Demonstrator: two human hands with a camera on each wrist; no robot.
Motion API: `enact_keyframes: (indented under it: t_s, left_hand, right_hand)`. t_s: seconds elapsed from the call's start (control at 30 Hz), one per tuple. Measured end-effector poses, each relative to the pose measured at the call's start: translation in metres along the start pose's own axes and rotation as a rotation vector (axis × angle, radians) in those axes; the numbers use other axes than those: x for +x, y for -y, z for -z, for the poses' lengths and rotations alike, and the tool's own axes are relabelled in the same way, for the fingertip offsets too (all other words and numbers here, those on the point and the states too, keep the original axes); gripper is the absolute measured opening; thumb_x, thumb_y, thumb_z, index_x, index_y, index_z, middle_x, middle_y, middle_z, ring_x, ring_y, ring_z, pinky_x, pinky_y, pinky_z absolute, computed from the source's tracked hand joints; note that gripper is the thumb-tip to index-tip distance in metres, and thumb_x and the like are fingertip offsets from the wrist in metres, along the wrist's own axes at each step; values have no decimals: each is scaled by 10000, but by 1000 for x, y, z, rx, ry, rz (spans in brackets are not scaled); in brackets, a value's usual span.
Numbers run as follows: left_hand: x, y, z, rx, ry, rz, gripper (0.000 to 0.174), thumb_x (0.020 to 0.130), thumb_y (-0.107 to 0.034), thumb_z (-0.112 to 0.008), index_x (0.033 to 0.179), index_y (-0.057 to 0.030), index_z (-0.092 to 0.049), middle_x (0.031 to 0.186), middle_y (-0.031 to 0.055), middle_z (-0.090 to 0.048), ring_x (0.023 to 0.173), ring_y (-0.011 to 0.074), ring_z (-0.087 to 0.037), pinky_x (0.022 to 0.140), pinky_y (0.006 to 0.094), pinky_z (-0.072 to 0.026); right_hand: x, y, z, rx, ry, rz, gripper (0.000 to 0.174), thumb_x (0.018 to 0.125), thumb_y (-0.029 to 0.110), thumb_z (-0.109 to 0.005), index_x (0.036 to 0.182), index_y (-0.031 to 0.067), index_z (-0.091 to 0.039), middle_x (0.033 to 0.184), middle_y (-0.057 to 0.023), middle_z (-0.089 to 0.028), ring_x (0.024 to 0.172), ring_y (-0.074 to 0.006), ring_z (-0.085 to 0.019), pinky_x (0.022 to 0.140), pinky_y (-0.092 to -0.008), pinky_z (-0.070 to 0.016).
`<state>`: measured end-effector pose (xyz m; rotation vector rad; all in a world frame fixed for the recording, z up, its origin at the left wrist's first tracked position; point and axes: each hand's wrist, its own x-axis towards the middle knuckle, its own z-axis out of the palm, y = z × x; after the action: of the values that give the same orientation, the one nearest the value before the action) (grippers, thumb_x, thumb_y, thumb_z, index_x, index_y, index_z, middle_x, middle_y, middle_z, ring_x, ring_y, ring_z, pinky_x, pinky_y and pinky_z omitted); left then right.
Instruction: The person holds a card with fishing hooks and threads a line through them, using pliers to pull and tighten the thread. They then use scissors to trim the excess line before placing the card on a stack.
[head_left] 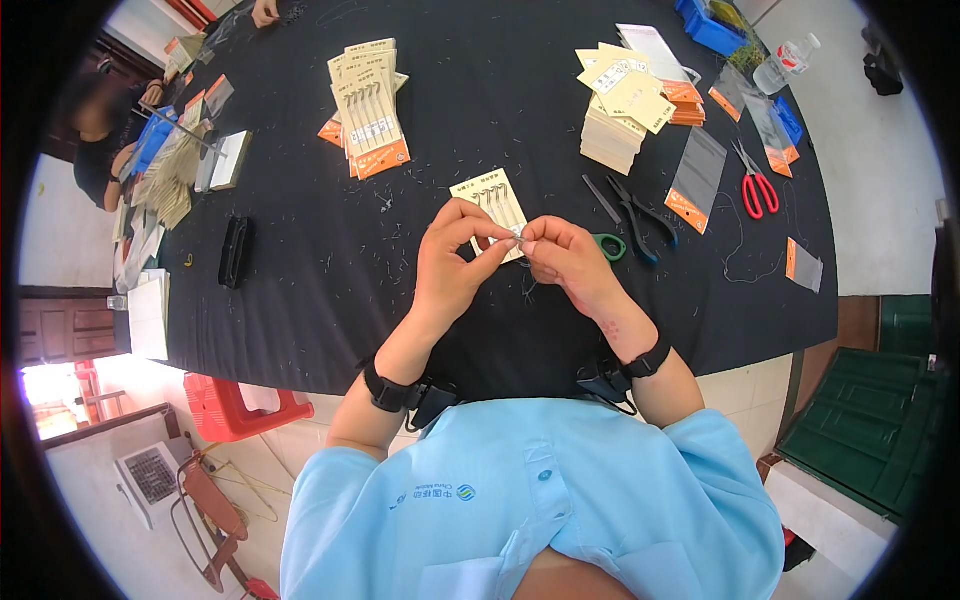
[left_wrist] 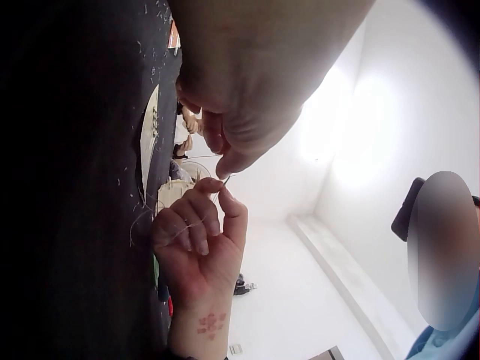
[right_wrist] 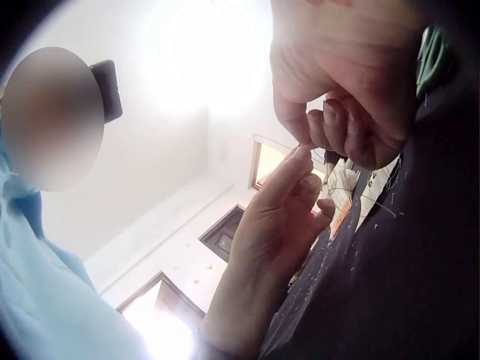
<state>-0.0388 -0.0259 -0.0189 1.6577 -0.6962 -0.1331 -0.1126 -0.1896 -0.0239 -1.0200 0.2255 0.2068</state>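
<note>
My left hand (head_left: 448, 262) and right hand (head_left: 572, 265) meet at the fingertips over the near part of the table. Between thumb and forefinger, the left pinches a tiny dark fishing hook (left_wrist: 226, 180), mostly hidden by the fingertips. My right thumb and forefinger pinch thin fishing line at the same spot; a loose length of the line (left_wrist: 187, 225) trails across the right fingers. Just beyond the hands lies a cream card (head_left: 465, 190) with several hooks in a row, its lower part covered by the fingers.
Green-handled scissors (head_left: 610, 247) and pliers (head_left: 640, 215) lie right of the hands, red-handled scissors (head_left: 760, 195) farther right. Stacked cards (head_left: 612, 140) and hook packets (head_left: 380, 160) stand farther back. A black case (head_left: 236, 252) lies left; another person (head_left: 95, 150) sits beyond. Thread scraps dot the black cloth.
</note>
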Motion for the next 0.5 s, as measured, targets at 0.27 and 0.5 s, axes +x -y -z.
enact_keyframes:
  t_s: [0.27,0.5]
  left_hand:
    - [1,0,1,-34,-5,30,90,718,-11,-713,799,-28,-679,814,22,-514,688,103,-512,647,241,-418]
    - [0,1,1,-42,-4,23,91,718,-16,-716,799,-28,-678,812,20,-515,687,103,-511,646,241,-417]
  right_hand:
    - [0,-1,0,7,6,11,55,861,93,-584,895,56,-563,669,57,-454,534,-25,-340,487,-200,-251]
    - [1,-1,1,22,20,20,58,863,97,-590,899,60,-563,671,54,-463,533,-26,-354,486,-196,-257]
